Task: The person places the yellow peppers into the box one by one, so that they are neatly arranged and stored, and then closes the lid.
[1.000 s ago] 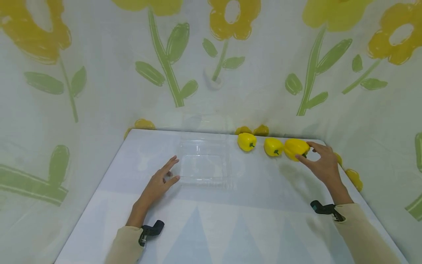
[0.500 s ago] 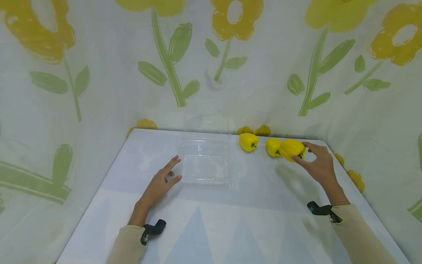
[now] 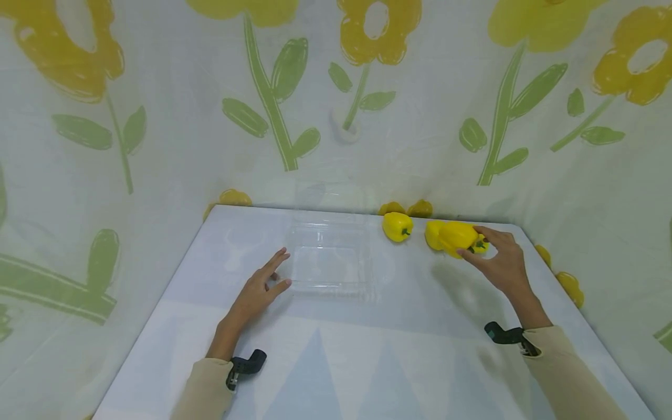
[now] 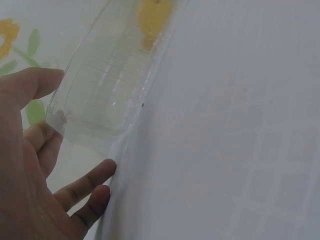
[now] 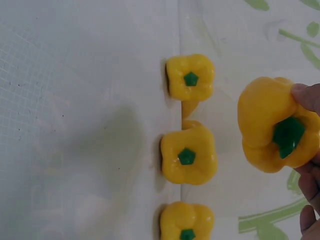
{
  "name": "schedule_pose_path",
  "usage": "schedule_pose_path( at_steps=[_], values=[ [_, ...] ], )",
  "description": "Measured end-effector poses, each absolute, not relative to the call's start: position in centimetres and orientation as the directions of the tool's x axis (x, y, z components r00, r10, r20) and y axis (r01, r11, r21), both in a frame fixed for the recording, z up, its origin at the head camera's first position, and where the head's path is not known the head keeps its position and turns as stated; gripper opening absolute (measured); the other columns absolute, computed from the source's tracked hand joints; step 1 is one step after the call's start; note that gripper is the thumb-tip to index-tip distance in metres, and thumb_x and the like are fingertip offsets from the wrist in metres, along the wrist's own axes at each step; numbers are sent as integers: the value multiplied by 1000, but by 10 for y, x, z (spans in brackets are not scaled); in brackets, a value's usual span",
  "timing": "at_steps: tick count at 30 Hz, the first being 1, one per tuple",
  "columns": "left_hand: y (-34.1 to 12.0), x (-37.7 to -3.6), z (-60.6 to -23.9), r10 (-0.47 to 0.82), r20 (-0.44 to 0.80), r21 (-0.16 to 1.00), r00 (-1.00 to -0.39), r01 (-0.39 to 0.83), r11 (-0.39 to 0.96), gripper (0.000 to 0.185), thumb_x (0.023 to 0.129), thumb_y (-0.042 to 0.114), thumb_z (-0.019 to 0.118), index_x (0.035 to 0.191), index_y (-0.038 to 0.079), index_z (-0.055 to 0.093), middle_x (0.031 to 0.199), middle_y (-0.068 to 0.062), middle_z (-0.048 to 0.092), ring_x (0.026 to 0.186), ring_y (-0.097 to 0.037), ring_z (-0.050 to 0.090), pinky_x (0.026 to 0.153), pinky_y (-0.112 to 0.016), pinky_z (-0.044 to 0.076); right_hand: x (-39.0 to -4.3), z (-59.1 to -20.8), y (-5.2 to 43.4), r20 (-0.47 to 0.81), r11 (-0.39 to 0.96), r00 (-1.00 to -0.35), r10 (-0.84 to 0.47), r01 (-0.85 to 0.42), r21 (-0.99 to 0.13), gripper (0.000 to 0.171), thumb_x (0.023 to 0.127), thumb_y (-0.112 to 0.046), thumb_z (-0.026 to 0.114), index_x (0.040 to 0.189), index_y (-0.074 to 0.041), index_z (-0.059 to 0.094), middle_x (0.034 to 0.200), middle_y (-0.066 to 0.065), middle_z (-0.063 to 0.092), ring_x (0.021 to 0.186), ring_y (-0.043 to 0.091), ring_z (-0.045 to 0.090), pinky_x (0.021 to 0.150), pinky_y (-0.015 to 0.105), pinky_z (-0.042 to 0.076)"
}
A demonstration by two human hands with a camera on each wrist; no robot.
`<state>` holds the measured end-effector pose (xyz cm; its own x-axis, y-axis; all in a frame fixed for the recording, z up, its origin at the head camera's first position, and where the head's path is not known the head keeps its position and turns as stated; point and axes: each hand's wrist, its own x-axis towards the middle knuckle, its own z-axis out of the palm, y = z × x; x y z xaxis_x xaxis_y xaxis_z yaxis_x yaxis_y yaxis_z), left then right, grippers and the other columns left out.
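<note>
While pinching pepper, right hand.

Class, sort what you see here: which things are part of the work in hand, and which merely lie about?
In hand:
right hand gripping yellow pepper
left hand beside clear plastic tray

Lying about:
other peppers
flowered cloth

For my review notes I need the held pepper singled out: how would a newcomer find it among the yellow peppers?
Start at the white table and follow its far edge to the right, where yellow bell peppers sit in a row. The held pepper is the one the right hand grips near its green stem. Unlike the resting pepper further left, it is lifted off the table and tipped sideways.
</note>
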<state>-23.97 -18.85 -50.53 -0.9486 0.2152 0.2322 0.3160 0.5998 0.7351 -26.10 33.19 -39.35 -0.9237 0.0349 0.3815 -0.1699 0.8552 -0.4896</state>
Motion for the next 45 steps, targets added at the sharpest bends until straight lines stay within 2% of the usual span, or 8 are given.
schedule_pose_path(
  at_steps=[8, 18, 29, 37, 45],
  values=[
    [-189, -240, -503, 223, 224, 737, -949, 314, 598, 64, 99, 33, 64, 156, 23, 37, 164, 7, 25, 109, -20, 52, 82, -40, 45, -262, -394, 323, 399, 840, -917, 8, -210, -500, 71, 83, -38, 82, 140, -4, 56, 135, 23, 57, 123, 41, 42, 95, 67, 35],
    [-189, -239, -505, 227, 237, 738, -945, 327, 591, 64, 99, 39, 63, 156, 24, 38, 164, 8, 26, 109, -20, 52, 82, -40, 45, -270, -405, 313, 470, 813, -882, -42, -304, -497, 64, 80, -28, 86, 135, -4, 61, 129, 21, 62, 115, 38, 47, 88, 57, 37],
    [-189, -240, -507, 203, 231, 737, -952, 307, 602, 65, 98, 41, 63, 156, 30, 37, 163, 12, 25, 111, -19, 53, 84, -41, 46, -276, -404, 296, 503, 783, -858, -106, -383, -490, 64, 77, -25, 88, 133, -5, 63, 130, 18, 63, 123, 40, 46, 96, 64, 36],
    [-189, -240, -505, 213, 228, 743, -950, 311, 593, 65, 98, 41, 62, 156, 28, 37, 164, 11, 24, 112, -20, 53, 85, -42, 45, -280, -406, 286, 523, 760, -839, -149, -436, -483, 65, 74, -18, 90, 132, -4, 64, 128, 16, 65, 117, 36, 49, 89, 55, 39],
    [-189, -240, -507, 217, 227, 741, -949, 313, 595, 66, 98, 43, 62, 157, 26, 36, 164, 12, 24, 112, -20, 53, 84, -41, 45, -284, -408, 272, 514, 743, -841, -169, -452, -494, 65, 75, -23, 90, 133, -8, 65, 129, 14, 65, 113, 32, 49, 87, 51, 38]
  ],
)
